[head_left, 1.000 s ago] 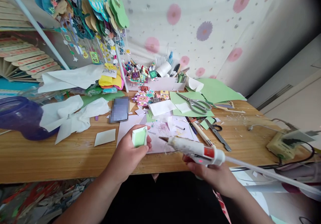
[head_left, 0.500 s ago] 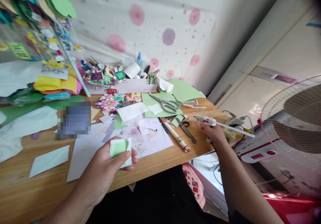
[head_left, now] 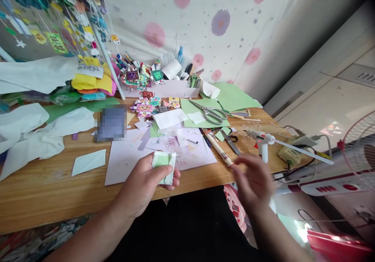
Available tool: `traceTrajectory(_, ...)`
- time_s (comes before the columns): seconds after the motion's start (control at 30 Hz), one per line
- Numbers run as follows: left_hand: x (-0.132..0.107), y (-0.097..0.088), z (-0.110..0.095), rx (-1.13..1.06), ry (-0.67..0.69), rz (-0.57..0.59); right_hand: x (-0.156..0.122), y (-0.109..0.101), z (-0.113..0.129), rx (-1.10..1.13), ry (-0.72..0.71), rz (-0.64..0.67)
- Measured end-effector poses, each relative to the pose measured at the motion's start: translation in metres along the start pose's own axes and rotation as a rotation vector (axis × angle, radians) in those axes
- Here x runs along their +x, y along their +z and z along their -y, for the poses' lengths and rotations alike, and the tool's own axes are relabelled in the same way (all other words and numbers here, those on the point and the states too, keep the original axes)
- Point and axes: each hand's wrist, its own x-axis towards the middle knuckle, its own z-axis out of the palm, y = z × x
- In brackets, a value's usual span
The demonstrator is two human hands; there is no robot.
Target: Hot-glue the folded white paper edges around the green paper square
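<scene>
My left hand point(head_left: 146, 183) is closed on a small folded paper piece point(head_left: 164, 166), pale green with white edges, the thumb pressed across its front. My right hand point(head_left: 254, 180) is over the table's front edge, a little blurred, with thumb and forefinger apart and nothing seen between them. Just beyond it stands a white glue gun point(head_left: 263, 140) with a long glue stick out of its back. A thick white multicolour pen point(head_left: 218, 149) lies close to the right fingertips. Beside the pen is a craft knife or scissors blade with a dark handle point(head_left: 231, 141).
Large grey scissors point(head_left: 208, 111) lie on green paper point(head_left: 190, 105). White stained sheets point(head_left: 123, 164) cover the middle of the wooden table point(head_left: 58, 203). Paper cut-outs point(head_left: 145, 107) and a pen box point(head_left: 170, 89) sit behind. A power strip point(head_left: 290, 154) and a fan point(head_left: 360, 148) are at right.
My right hand has let go of the glue gun, which now stands on the table, and has moved back toward me. The left hand still holds the paper piece. The view has shifted.
</scene>
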Motion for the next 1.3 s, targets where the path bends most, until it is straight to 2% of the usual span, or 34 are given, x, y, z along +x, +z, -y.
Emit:
traceTrajectory(0.03, -0.001, 0.002, 0.001, 0.015, -0.005, 0.014, 0.004, 0.016, 0.012, 0.142, 0.085, 0.211)
traceTrajectory(0.07, -0.002, 0.004, 0.001, 0.029, -0.005, 0.026, 0.008, 0.03, 0.023, 0.276, 0.186, 0.352)
traceTrajectory(0.13, -0.005, 0.005, 0.002, 0.057, 0.007, 0.048, 0.016, 0.054, 0.039, 0.506, 0.343, 0.509)
traceTrajectory(0.27, -0.013, 0.001, 0.002, 0.118, 0.025, 0.079, 0.023, 0.076, 0.054, 0.722, 0.455, 0.601)
traceTrajectory(0.47, -0.017, -0.003, -0.001, 0.353, 0.073, 0.065, 0.028, 0.08, 0.057, 0.8, 0.613, 0.667)
traceTrajectory(0.6, -0.014, -0.005, -0.004, 0.442, 0.06, 0.12, 0.034, 0.081, 0.053, 0.835, 0.724, 0.767)
traceTrajectory(0.7, -0.013, -0.008, -0.011, 0.419, 0.004, 0.157, 0.035, 0.082, 0.051, 0.885, 0.808, 0.752)
traceTrajectory(0.87, -0.014, -0.019, -0.014, 0.253, 0.029, 0.188, 0.03, 0.087, 0.051, 0.983, 0.86, 0.497)
traceTrajectory(0.97, -0.016, -0.024, -0.005, 0.192, -0.004, 0.113, 0.029, 0.088, 0.05, 1.001, 0.857, 0.407)
traceTrajectory(1.07, -0.016, -0.028, 0.004, 0.164, -0.005, 0.029, 0.029, 0.086, 0.048, 1.053, 0.881, 0.46)
traceTrajectory(1.2, -0.018, -0.03, 0.006, 0.146, 0.011, 0.04, 0.03, 0.08, 0.045, 1.045, 0.929, 0.6)
traceTrajectory(1.3, -0.019, -0.03, 0.004, 0.102, 0.015, 0.047, 0.027, 0.081, 0.045, 0.981, 0.928, 0.572)
